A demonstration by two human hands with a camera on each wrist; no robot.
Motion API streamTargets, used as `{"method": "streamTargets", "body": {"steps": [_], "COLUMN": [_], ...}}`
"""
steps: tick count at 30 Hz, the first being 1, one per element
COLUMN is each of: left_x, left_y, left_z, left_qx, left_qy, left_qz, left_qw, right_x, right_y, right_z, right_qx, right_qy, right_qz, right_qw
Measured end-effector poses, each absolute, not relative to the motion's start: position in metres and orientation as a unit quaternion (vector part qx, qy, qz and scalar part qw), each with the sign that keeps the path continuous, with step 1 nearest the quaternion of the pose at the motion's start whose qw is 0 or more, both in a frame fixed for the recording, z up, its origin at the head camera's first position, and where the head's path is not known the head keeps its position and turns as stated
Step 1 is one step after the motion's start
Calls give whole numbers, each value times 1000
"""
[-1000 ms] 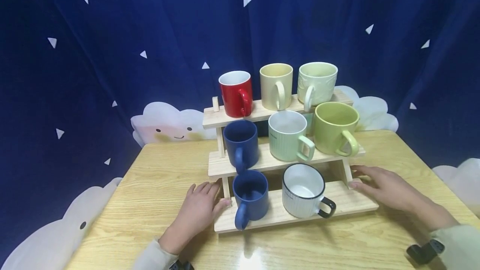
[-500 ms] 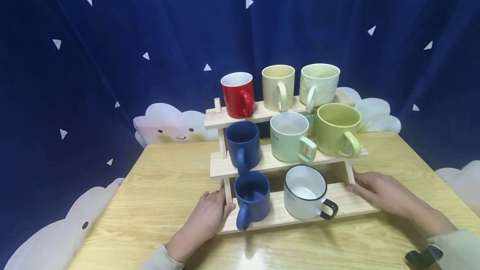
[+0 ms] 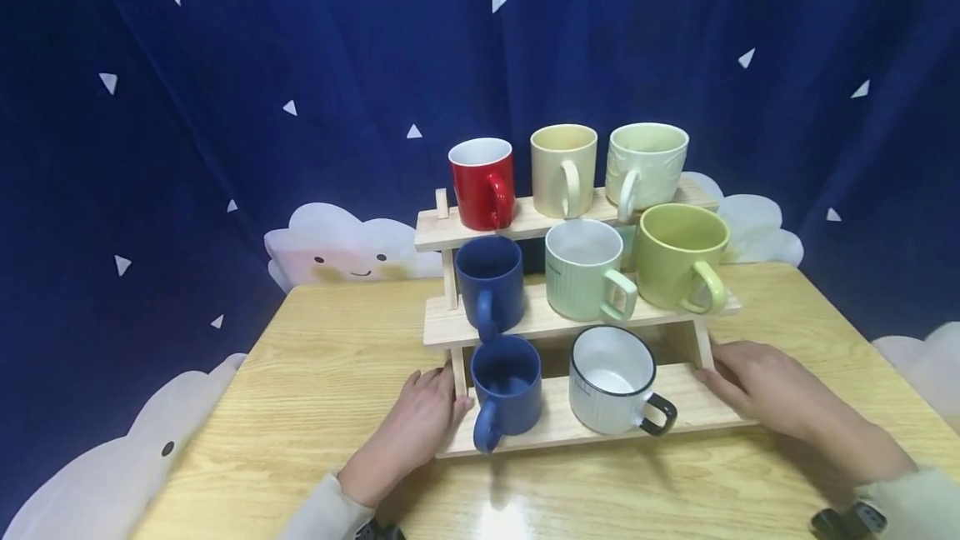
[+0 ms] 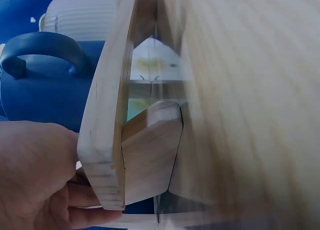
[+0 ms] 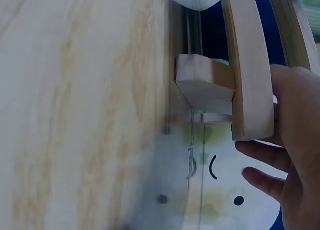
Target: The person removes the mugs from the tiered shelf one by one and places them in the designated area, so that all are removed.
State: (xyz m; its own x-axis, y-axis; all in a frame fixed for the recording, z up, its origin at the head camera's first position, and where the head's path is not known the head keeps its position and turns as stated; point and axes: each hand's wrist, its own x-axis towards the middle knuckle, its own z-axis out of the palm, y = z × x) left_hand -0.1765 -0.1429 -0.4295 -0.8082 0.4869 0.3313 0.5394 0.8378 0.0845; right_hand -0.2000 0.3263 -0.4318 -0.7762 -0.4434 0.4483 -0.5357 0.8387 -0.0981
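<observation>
Wooden rack is standing on the table before me. At its left end, I'm seeing the left hand pinching the left upright, some fingertips hiding behind. Across its tiers are sitting a red mug, upper blue mug, lower blue mug, cream mug, mint mug, black-rimmed white mug showing its floor, pale green mug and olive mug; top-tier mug floors are hiding from me. At its right end, the right hand is pinching the right upright, fingertips partly hidden.

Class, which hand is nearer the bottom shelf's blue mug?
Left. The left hand grips the rack beside the blue mug; the right hand is beyond the white mug.
</observation>
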Motion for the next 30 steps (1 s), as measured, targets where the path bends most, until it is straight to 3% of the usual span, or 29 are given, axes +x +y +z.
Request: {"method": "streamTargets", "body": {"steps": [13,30], "left_x": [-199,-223], "left_y": [-136,-122], "left_z": [-426,-430], "left_qx": [-290,-298], "left_qy": [-944,-942], "left_qz": [-61,-69], "left_qw": [146,137], "right_x": [-199,-198], "right_y": [331,338], "right_z": [-432,-432], "right_qx": [231,171], "right_qy": [-944,-964], "right_qz": [90,114], "right_qw": [220,172]}}
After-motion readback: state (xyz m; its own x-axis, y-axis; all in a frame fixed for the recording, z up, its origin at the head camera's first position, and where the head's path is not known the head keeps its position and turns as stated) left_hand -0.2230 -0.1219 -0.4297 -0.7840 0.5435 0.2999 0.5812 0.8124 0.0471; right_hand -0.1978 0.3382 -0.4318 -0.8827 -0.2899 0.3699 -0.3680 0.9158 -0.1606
